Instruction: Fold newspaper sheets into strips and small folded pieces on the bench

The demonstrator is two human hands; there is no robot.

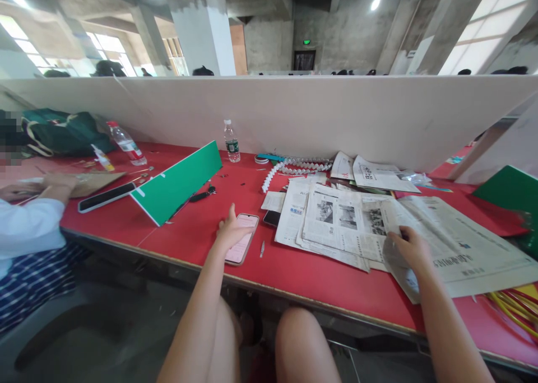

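Note:
My left hand [230, 230] rests on a pink-cased phone [242, 241] that lies near the front edge of the red table [189, 232]; the thumb sticks up and the fingers lie over the screen. Over at the right, my right hand [408, 248] is closed on the edge of a newspaper sheet [454, 248], its fingers curled under the paper. More spread newspapers [336, 218] lie between the two hands. A second, dark phone [272, 218] pokes out from under the papers.
A green board [176, 181] stands tilted at the left, with a water bottle [231, 141] and a folded white paper chain [294, 166] behind. A co-worker's arm [42, 195] and a black phone [106, 196] are at far left. Yellow sticks [515, 307] lie front right. A white partition [294, 108] backs the table.

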